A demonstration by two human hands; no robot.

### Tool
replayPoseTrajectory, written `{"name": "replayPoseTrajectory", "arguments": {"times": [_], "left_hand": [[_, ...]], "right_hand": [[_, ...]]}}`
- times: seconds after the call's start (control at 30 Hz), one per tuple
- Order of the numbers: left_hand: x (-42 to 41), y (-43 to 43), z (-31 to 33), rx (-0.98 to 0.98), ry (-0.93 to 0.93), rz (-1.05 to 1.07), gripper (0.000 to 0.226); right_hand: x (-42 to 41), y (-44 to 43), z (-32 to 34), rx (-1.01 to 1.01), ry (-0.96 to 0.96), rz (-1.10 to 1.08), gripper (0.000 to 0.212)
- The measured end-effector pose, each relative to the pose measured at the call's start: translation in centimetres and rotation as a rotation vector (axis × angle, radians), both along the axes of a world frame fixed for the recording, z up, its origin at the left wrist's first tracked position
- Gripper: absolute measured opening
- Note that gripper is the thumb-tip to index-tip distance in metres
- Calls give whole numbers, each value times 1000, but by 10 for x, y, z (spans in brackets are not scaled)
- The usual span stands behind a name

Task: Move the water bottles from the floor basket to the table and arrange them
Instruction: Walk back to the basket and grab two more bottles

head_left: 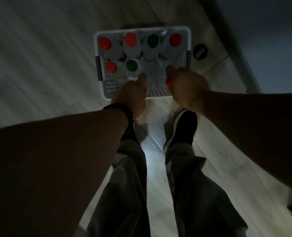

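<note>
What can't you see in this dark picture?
Head view, all dim.
The left bottle: left hand covers all but a red sliver.
The right bottle: right hand hides most of its cap.
Table: outside the frame.
Black round thing beside the basket: too dark to identify.

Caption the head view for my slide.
Left hand and right hand grip orange-capped clear bottles inside a white plastic floor basket.

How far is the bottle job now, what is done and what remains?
Done: unclear, since no table is in view. In hand: the left hand grips the left orange-capped bottle and the right hand the right orange-capped bottle, both at the near side of the basket. Left: six other bottles stand there, four orange caps and two green.
</note>
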State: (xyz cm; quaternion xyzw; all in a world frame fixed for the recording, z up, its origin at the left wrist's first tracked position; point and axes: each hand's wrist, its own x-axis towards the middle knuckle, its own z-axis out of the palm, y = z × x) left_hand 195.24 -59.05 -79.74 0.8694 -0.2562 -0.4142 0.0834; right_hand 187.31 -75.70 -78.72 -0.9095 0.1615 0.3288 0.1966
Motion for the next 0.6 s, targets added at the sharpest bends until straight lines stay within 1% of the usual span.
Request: {"name": "replayPoseTrajectory", "arguments": {"times": [0.03, 0.1, 0.17, 0.23, 0.27, 0.33, 0.4, 0.5, 0.6], "left_hand": [[2, 0, -2, 20, -25, -1, 25], [4, 5, -11, 32, -32, 11, 26], [3, 12, -21, -38, 14, 33, 32], [4, 20, -30, -117, -5, 10, 33], [4, 23, -35, -141, -27, -15, 36], [5, 27, -46, -150, -20, -21, 49], [8, 31, -58, -163, 37, 20, 65], [16, 34, -78, -166, 86, 30, 80], [23, 32, -91, -175, 80, -20, 91]], "right_hand": [[1, 2, -3, 0, -4, 15, 53], [1, 7, -10, -6, -8, 36, 52], [0, 11, -20, 12, -39, 13, 47], [-3, 15, -34, 66, -88, -19, 43], [-4, 17, -41, 93, -110, -39, 41], [-5, 18, -56, 135, -132, -94, 40], [-6, 15, -71, 151, -107, -165, 50], [-5, 7, -92, 203, -40, -278, 72], [-3, 5, -102, 402, -57, -437, 79]]}}
